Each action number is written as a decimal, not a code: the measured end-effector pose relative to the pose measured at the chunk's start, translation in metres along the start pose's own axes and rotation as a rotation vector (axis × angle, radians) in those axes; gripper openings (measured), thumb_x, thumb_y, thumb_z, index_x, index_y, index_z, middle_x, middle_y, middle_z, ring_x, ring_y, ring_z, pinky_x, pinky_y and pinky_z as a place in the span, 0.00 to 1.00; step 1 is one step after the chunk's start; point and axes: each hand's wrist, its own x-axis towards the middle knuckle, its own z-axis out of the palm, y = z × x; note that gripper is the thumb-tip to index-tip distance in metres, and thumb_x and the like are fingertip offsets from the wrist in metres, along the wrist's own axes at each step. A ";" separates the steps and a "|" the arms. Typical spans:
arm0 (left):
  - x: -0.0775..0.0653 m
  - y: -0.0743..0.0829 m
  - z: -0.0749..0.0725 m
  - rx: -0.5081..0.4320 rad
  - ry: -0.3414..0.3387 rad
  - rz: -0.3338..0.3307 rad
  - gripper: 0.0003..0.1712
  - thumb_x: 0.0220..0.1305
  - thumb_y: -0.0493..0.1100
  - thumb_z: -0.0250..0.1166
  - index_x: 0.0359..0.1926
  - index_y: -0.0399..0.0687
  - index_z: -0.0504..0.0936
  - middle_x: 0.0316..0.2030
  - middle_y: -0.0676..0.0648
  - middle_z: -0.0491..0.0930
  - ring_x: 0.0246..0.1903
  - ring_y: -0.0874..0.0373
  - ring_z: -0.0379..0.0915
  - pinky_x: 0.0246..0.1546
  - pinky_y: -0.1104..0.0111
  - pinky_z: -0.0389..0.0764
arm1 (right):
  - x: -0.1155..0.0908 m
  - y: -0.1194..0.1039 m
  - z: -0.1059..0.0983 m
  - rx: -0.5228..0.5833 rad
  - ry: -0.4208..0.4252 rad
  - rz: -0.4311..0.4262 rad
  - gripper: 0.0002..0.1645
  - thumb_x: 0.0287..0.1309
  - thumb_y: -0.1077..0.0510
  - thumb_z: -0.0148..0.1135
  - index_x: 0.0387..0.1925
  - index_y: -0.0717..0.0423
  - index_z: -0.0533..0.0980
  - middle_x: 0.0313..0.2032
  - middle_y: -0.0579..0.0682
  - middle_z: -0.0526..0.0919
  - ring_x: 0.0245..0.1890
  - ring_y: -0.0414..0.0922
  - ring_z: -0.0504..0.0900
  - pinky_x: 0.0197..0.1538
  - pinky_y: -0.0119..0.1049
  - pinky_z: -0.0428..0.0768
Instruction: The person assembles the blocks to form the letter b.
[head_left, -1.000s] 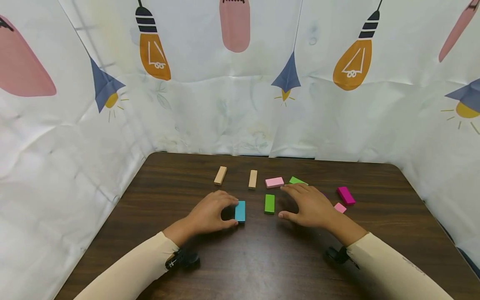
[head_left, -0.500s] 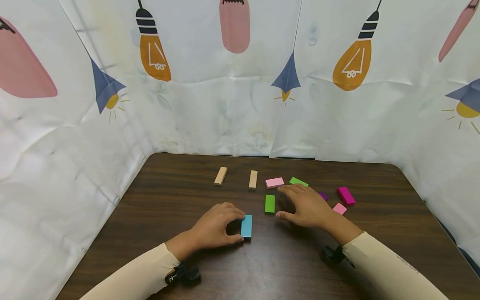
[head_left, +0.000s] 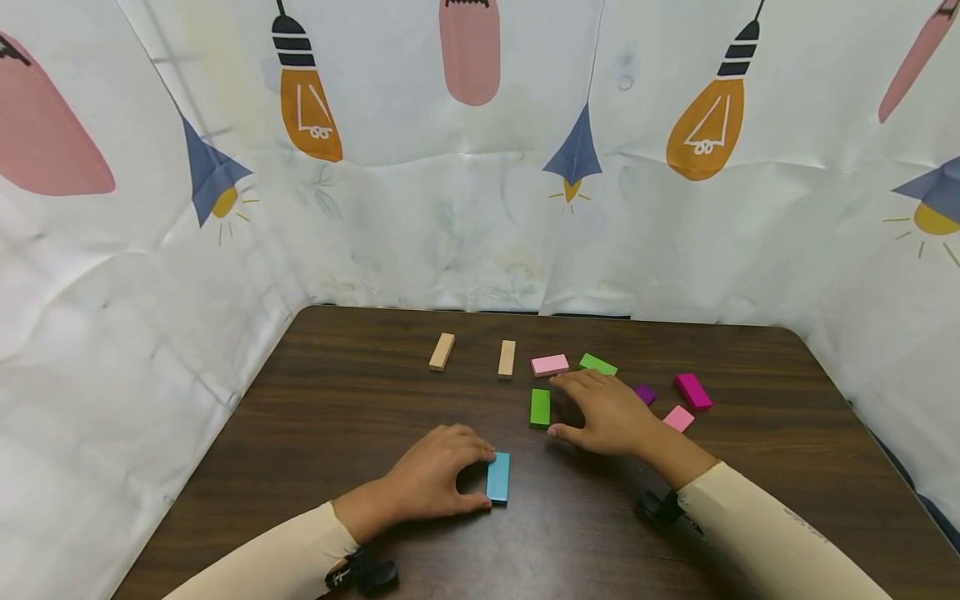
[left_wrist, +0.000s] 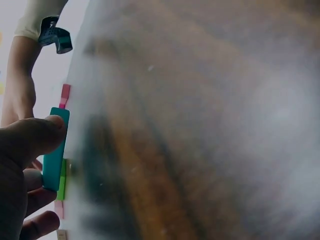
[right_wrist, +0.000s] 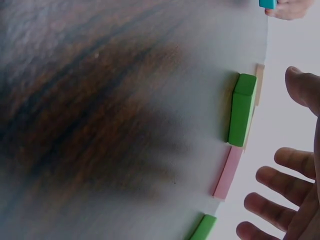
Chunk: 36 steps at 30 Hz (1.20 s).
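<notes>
A blue rectangular block point(head_left: 498, 478) is pinched between the thumb and fingers of my left hand point(head_left: 427, 477), close over the dark wood table point(head_left: 337, 417). In the left wrist view the thumb lies across the face of this blue block point(left_wrist: 56, 155). My right hand point(head_left: 615, 415) hovers with fingers spread and holds nothing. Just left of its fingertips lies a green block point(head_left: 540, 408). In the right wrist view that green block point(right_wrist: 242, 110) is near the thumb, with a pale pink block point(right_wrist: 228, 172) beyond it.
Two plain wooden blocks point(head_left: 442, 352) lie at the back. Around the right hand are a pale pink block point(head_left: 550, 365), a second green block point(head_left: 597, 364), a purple block point(head_left: 645, 393), a magenta block point(head_left: 692, 392) and another pink block point(head_left: 678, 418). A patterned white cloth point(head_left: 420, 233) hangs behind.
My left hand has brought the blue block toward the table's near side and slightly right. My right hand has drifted a little left, uncovering more of the purple block.
</notes>
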 end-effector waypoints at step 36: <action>-0.008 0.006 0.009 0.044 -0.024 -0.059 0.30 0.54 0.63 0.77 0.54 0.54 0.85 0.53 0.57 0.82 0.56 0.59 0.74 0.59 0.58 0.74 | 0.023 -0.003 0.014 -0.002 -0.084 -0.016 0.38 0.60 0.38 0.70 0.66 0.51 0.75 0.62 0.48 0.79 0.66 0.51 0.72 0.67 0.54 0.70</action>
